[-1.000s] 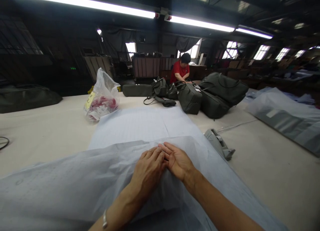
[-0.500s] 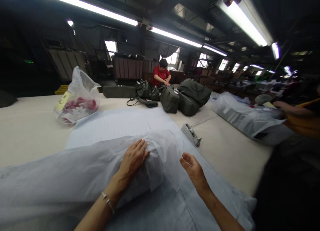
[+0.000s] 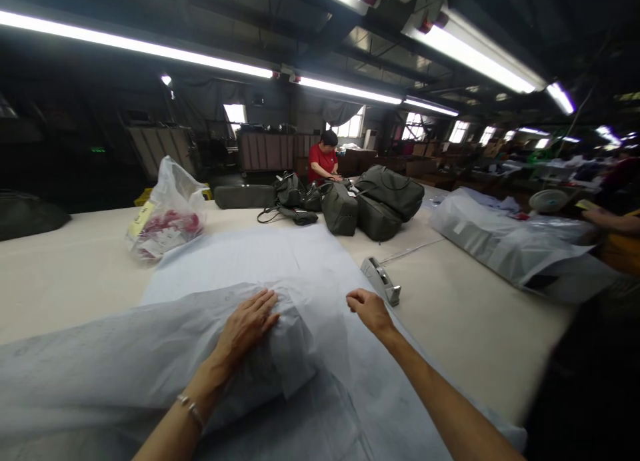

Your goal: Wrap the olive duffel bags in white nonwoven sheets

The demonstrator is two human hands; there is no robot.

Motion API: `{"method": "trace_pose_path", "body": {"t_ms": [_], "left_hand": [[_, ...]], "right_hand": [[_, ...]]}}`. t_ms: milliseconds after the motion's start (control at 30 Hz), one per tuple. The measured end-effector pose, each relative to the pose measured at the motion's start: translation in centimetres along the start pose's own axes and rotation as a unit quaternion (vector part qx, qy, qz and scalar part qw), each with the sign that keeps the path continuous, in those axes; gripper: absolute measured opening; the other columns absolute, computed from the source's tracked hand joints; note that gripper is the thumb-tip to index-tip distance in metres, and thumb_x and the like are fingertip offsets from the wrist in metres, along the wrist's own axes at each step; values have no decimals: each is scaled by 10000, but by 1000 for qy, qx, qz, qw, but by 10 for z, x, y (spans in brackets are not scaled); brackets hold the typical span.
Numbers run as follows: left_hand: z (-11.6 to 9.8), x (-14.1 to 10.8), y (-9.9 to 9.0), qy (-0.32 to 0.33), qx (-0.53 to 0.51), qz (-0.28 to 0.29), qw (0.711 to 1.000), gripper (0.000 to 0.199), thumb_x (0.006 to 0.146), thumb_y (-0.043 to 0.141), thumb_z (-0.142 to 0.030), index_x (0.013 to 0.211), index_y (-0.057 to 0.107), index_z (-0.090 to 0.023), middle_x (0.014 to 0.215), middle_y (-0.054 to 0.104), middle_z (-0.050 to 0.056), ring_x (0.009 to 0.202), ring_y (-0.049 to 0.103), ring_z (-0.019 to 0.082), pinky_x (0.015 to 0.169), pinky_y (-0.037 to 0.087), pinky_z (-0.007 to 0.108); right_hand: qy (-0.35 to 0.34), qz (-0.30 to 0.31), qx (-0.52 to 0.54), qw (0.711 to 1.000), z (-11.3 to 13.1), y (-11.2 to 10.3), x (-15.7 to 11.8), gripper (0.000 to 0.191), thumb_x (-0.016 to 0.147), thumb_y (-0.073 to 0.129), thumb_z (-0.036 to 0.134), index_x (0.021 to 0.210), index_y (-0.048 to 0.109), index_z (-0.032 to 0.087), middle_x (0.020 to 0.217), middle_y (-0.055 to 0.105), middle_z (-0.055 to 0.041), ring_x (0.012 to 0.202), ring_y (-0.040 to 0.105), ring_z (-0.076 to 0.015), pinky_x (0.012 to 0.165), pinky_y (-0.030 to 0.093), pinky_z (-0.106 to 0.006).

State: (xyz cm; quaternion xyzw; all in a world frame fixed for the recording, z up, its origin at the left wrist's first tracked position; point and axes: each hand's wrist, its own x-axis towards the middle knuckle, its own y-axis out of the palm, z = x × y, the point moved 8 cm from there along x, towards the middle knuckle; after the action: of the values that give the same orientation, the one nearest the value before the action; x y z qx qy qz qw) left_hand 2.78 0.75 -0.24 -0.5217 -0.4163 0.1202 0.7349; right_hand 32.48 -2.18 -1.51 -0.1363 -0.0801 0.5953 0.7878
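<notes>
A long bundle in a cloudy plastic bag [image 3: 165, 348] lies across the table in front of me. My left hand [image 3: 253, 321] rests flat on top of it near its right end, fingers stretched out. At the loose, see-through end of the bag, my right hand [image 3: 371, 312] has its fingers curled into a pinch, seemingly on the film's edge; the fingertips are partly hidden. Pale sheeting [image 3: 240, 258] is spread beneath the bundle. Just beyond my right hand stands a grey tape dispenser [image 3: 380, 281].
A clear bag with red contents [image 3: 170, 224] sits back left. Dark bags [image 3: 383, 201] are grouped at the far edge, where a person in red [image 3: 323, 158] works. A plastic-covered grey item [image 3: 480, 238] lies right, near another person's arm [image 3: 613, 220]. The cream table [image 3: 465, 314] extends right.
My right hand's fingers have closed from a loose, open shape into a pinch by the film. My left hand stays flat on the bundle. The view has shifted slightly.
</notes>
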Motion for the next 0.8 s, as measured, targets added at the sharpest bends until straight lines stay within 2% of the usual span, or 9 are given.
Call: {"method": "trace_pose_path", "body": {"t_ms": [100,167,267,367,467,567,667,733,800], "left_hand": [[3,-2,-1,-4,0,11,1000,435,989,411,-429,1318,577,-198,1328,635,73,1236,588,226,1023,523,377],[4,-3,-3,-7,4,17,1000,430,989,415,-425,1333,564,-214,1337,628,64,1241,584,218,1023,525,375],[3,-4,-7,-5,13,31,999,430,988,427,-410,1359,537,-224,1357,613,53,1258,569,212,1028,523,373],[1,-4,-10,1,20,40,999,439,986,434,-410,1376,519,-226,1362,610,45,1266,562,206,1047,507,360],[1,-5,-13,-2,26,37,999,453,988,430,-425,1389,505,-227,1365,607,43,1266,562,204,1050,503,355],[0,-6,-15,1,24,41,999,466,988,438,-421,1417,472,-241,1379,596,38,1274,554,200,1047,505,348],[-1,-6,-20,0,21,46,999,487,986,444,-410,1448,428,-255,1388,589,38,1273,555,199,1049,502,347],[-3,-5,-23,-1,22,45,999,498,984,449,-408,1457,414,-255,1384,592,43,1260,567,204,1046,505,352],[-4,-4,-26,-3,20,46,999,508,980,456,-411,1462,406,-259,1380,595,44,1249,577,207,1051,500,355]], "right_hand": [[-23,-1,20,1000,3,-3,9,341,733,658,527,780,660,189,682,628,-2,685,585,-166,633,458,-284],[-12,64,49,997,2,15,11,393,723,679,566,812,655,184,710,629,-2,684,584,-162,610,468,-281],[17,159,78,984,-5,44,9,359,663,756,501,741,633,173,675,602,16,638,552,-135,581,461,-265],[47,194,148,969,-12,53,10,328,664,758,452,766,629,169,631,589,33,582,531,-115,563,452,-259],[44,215,192,957,-5,46,16,318,704,735,452,773,629,161,627,611,24,573,543,-110,573,451,-257],[17,235,174,956,15,36,28,304,707,737,442,737,624,162,595,613,19,564,549,-113,580,450,-259],[-4,228,161,960,28,26,50,313,686,747,454,731,634,165,592,608,21,570,545,-116,585,456,-263],[3,201,169,965,23,18,67,347,665,762,481,741,642,165,621,617,14,591,561,-124,607,470,-271],[34,150,193,969,3,8,81,414,635,785,528,779,645,166,678,641,-4,626,595,-144,640,492,-290]]}}
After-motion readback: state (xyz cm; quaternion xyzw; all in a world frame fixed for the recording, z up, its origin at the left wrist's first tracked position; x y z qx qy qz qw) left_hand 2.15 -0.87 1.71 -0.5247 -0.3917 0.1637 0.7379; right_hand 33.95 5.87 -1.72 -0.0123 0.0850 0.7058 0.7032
